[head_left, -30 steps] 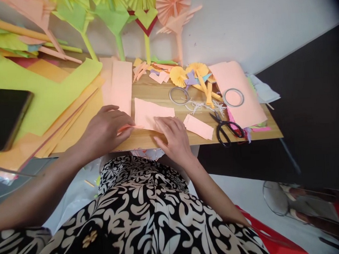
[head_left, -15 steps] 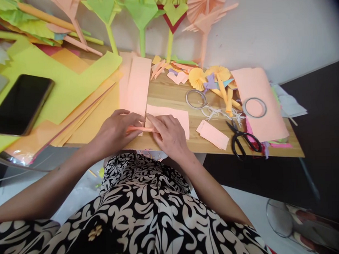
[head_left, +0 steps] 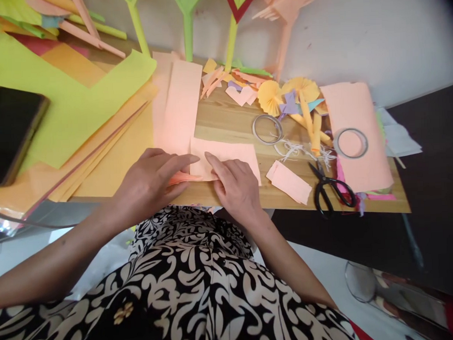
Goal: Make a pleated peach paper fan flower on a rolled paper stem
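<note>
Between finger and thumb, my left hand [head_left: 147, 180] pinches a folded pink paper piece [head_left: 182, 178] at the table's front edge. A flat pink sheet [head_left: 226, 157] lies just right of it, touching the piece's end. My right hand [head_left: 236, 187] rests at the sheet's near edge, its thumb and index finger closed on that edge. Long pink strips [head_left: 182, 102] lie behind my left hand. To the right of my right hand are small pink rectangles [head_left: 289, 181] and black scissors [head_left: 333, 190], blades partly apart.
Two tape rolls [head_left: 267, 129] [head_left: 352, 143] lie at the right, the second on folded pink paper [head_left: 358, 106]. Yellow-orange fans [head_left: 270, 96] and white scraps stand behind the scissors. A phone [head_left: 13, 130] lies on green paper [head_left: 79, 110] at the left. Paper flowers lean on the wall.
My fingertips have moved apart, and the folded piece's end now meets the flat sheet between them. The view has shifted, so the table's items appear displaced.
</note>
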Tool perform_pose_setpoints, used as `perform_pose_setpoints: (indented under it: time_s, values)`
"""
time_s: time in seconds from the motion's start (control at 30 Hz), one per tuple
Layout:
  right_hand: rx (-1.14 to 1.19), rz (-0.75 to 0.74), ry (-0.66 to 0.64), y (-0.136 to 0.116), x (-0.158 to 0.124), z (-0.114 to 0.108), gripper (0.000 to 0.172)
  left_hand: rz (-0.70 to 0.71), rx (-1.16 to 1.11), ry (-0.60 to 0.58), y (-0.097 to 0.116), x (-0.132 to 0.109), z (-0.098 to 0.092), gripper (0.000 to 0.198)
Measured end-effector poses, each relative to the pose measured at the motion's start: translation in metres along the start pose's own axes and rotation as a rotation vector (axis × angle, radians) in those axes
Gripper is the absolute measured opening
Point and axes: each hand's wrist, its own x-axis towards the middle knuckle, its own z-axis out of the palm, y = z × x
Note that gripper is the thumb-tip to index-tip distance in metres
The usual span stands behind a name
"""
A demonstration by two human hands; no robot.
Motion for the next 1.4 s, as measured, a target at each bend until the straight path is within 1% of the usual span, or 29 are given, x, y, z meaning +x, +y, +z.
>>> perform_pose_setpoints:
  time_s: [0.1,0.17,0.3,0.37,0.4,0.53,0.63,0.77,0.83,0.93,1.07,1.13,1.27,1.4]
  values:
    - [0.006,0.019,-0.036,-0.001,0.004,-0.001,0.069,0.007,0.043,0.022,0.006,0.004,0.007,0.036]
    - [0.006,0.028,-0.045,-0.002,0.006,-0.002,0.068,0.031,0.085,0.062,0.009,0.006,0.011,0.032]
    - [-0.008,0.039,-0.040,-0.003,0.006,-0.003,0.063,0.069,0.158,0.136,0.013,0.008,0.015,0.016]
    - [-0.027,0.041,-0.032,-0.004,0.004,-0.005,0.063,0.059,0.159,0.117,0.013,0.008,0.014,0.008]
    - [-0.040,0.044,-0.030,-0.005,0.003,-0.006,0.064,0.054,0.152,0.095,0.013,0.008,0.013,0.007]
    - [-0.095,0.071,-0.025,-0.003,-0.011,-0.017,0.070,0.030,0.082,0.003,0.012,0.007,0.010,0.014]
    - [-0.123,0.130,-0.010,0.005,-0.031,-0.027,0.068,0.001,0.056,-0.036,0.011,0.004,0.010,0.014]
    - [-0.154,0.230,0.003,0.019,-0.062,-0.036,0.067,0.012,0.063,-0.062,0.009,-0.002,0.012,0.011]
    - [-0.143,0.264,0.022,0.023,-0.072,-0.038,0.062,0.010,0.047,-0.077,0.009,-0.003,0.013,0.010]
    - [-0.102,0.265,0.063,0.026,-0.080,-0.038,0.053,0.024,0.023,-0.074,0.008,-0.004,0.013,0.008]
    - [-0.053,0.247,0.102,0.028,-0.082,-0.038,0.046,0.059,-0.011,-0.016,0.005,-0.002,0.012,0.008]
    - [-0.025,0.228,0.108,0.027,-0.081,-0.039,0.041,0.047,-0.039,-0.004,0.005,0.000,0.011,0.007]
    - [0.016,0.174,0.129,0.024,-0.073,-0.040,0.025,0.007,-0.056,-0.027,0.006,0.002,0.008,0.006]
    - [-0.001,0.115,0.081,0.016,-0.056,-0.035,0.017,-0.029,-0.080,-0.024,0.007,0.004,0.005,0.005]
